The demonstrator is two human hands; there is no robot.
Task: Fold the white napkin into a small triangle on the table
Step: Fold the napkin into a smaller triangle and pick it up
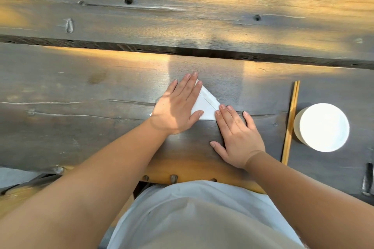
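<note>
The white napkin (206,105) lies folded in a triangle on the dark wooden table (81,91), near the middle of the view. My left hand (178,107) lies flat on the napkin's left part, fingers spread, and hides much of it. A small white corner shows left of the wrist. My right hand (236,133) rests flat on the table, its fingertips touching the napkin's right corner. Neither hand grips anything.
A pair of wooden chopsticks (291,121) lies at the right, pointing away from me. A round white dish (322,127) sits just right of them. A dark gap (121,45) runs across the table between two planks. A dark utensil (368,180) lies at the right edge.
</note>
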